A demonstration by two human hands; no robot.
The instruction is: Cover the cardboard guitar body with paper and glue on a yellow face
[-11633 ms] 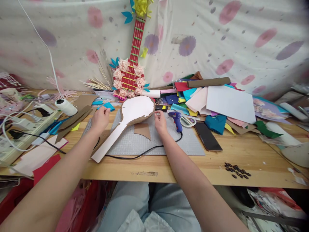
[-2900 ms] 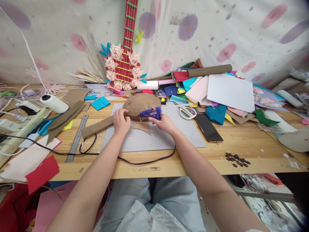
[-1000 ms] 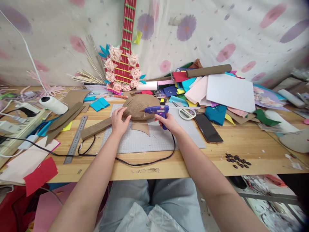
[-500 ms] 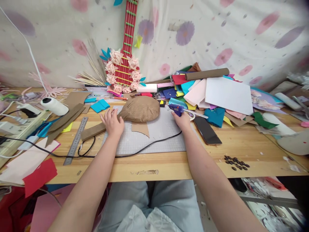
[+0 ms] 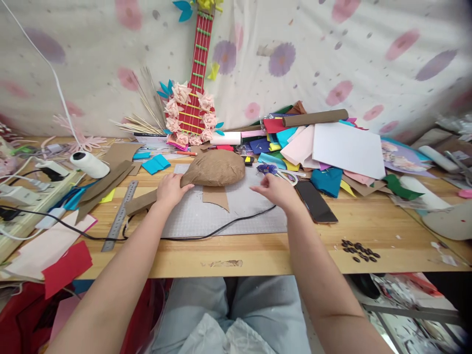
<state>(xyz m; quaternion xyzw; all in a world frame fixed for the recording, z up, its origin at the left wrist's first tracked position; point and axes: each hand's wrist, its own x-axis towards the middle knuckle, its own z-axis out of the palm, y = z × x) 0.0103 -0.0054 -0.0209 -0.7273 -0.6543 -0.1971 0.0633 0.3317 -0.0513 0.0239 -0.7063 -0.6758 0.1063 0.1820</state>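
My left hand (image 5: 171, 191) is closed round the narrow neck of a brown paper-covered, pear-shaped body (image 5: 216, 168). The neck's strip (image 5: 140, 202) sticks out to the left of the hand. Beneath the rounded part, a brown cardboard piece (image 5: 216, 196) lies on the grey cutting mat (image 5: 250, 223). My right hand (image 5: 275, 191) hovers over the mat's right side with fingers apart and nothing in them. Just behind it lies a blue glue gun (image 5: 266, 169), partly hidden, its black cord crossing the mat.
A phone (image 5: 316, 201) and small black beads (image 5: 360, 250) lie to the right. Coloured paper and a white board (image 5: 348, 150) are piled behind. A metal ruler (image 5: 120, 216), thread cone (image 5: 89, 164) and power strip (image 5: 40, 206) are at left. A red paper guitar (image 5: 193, 110) leans against the curtain.
My right hand has let go of the glue gun, leaving it on the table, and has drawn back slightly. My left hand has gone from lying spread on the neck to closing round it.
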